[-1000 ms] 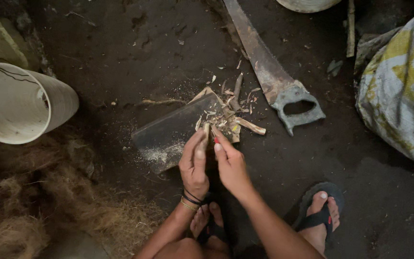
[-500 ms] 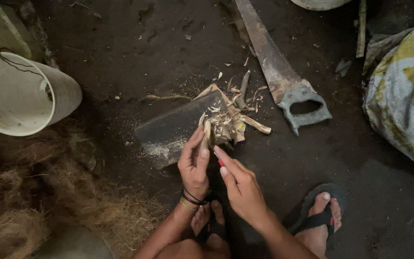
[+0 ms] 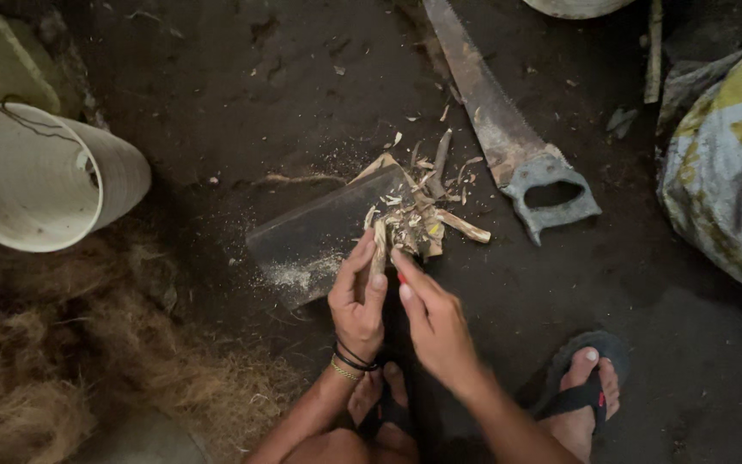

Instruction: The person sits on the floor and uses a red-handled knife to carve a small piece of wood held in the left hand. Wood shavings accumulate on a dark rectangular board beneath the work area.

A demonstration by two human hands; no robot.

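Pale wood is showing as a thin stick (image 3: 379, 245), which the left hand (image 3: 356, 301) is gripping upright between thumb and fingers, its upper end resting on the dark flat board (image 3: 319, 236) lying on the dirt floor (image 3: 259, 103). The right hand (image 3: 434, 322) is sitting just beside the left, fingers curled closed around a small tool with a red part (image 3: 402, 278) showing at the thumb; whether a blade is touching the stick cannot be told. Wood shavings (image 3: 427, 219) are piling on the board's right end and scattering onto the floor around it. A hand saw (image 3: 500, 129) is lying near the shavings, blade running up and left, grey handle toward the person. A white bucket (image 3: 40, 176) is lying on its side at the left, well apart from the hands, and brown coconut-like fibre (image 3: 53, 361) is heaped below it. A yellow-and-grey patterned sack (image 3: 727, 163) is sitting at the right edge. Bracelets are circling the left wrist. One foot in a dark flip-flop (image 3: 581, 391) is planted to the right of the arms; the other foot (image 3: 380, 404) is showing between the forearms.
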